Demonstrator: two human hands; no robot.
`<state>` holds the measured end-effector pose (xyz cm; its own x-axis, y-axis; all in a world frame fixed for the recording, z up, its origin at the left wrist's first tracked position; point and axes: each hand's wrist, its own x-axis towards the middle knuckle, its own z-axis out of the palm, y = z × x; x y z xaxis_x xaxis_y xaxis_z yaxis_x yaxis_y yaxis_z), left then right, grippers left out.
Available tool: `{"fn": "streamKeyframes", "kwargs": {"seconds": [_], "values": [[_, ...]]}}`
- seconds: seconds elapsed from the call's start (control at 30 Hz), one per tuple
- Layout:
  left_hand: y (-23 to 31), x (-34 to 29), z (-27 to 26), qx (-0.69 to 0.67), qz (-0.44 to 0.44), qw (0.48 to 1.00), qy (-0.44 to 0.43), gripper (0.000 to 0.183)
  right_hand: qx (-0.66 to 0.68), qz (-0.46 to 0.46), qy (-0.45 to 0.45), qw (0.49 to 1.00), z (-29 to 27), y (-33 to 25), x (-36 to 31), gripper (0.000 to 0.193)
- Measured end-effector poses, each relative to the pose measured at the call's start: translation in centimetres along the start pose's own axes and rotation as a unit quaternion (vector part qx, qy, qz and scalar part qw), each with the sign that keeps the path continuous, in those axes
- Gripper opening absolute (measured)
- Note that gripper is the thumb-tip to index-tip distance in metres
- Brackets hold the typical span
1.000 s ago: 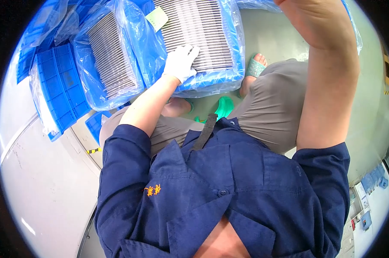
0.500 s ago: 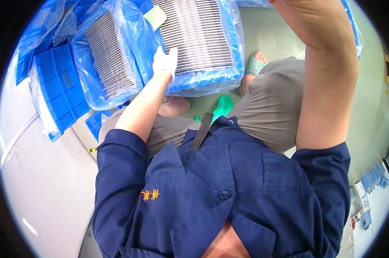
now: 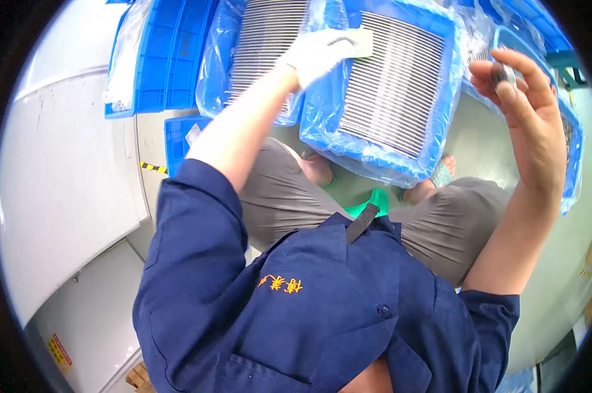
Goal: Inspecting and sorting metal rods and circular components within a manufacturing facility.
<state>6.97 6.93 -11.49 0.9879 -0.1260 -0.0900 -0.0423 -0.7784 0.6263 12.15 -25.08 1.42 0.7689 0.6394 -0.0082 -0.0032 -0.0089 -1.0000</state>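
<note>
My left hand point(image 3: 317, 56), in a white glove, reaches over the wall between two blue crates. Its fingers are closed on the edge of a pale yellow-green paper slip point(image 3: 364, 43). Beneath the slip, rows of thin metal pieces point(image 3: 394, 85) fill the plastic-lined blue crate point(image 3: 374, 167) in front of me. My bare right hand point(image 3: 528, 108) is raised on the right, pinching a small round metal part point(image 3: 502, 74) between thumb and fingers. How far this part extends behind the fingers is hidden.
To the left stands another lined crate with similar metal rows point(image 3: 266, 39). Stacked blue crates point(image 3: 171, 59) are farther left, beside a white panel point(image 3: 73, 157). More lined crates point(image 3: 571, 157) stand on the right. My sandaled feet point(image 3: 440, 175) are close to the middle crate.
The view has turned left, so the crates appear farther right. My left hand has moved up to the paper slip and taken hold of it. My right hand with the metal part has come into view.
</note>
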Motion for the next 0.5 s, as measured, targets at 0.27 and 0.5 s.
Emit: {"fn": "streamKeyframes", "kwargs": {"seconds": [0.27, 0.5], "values": [[-14.5, -12.2, -8.4, 0.298, -0.238, 0.924, -0.022, 0.060, 0.023, 0.058, 0.020, 0.998, 1.1, 1.1, 0.3, 0.038], [-17.7, -14.6, -4.7, 0.385, -0.215, 0.885, -0.150, 0.097, 0.003, 0.095, 0.009, 0.995, 2.4, 1.5, 1.2, 0.040]]}}
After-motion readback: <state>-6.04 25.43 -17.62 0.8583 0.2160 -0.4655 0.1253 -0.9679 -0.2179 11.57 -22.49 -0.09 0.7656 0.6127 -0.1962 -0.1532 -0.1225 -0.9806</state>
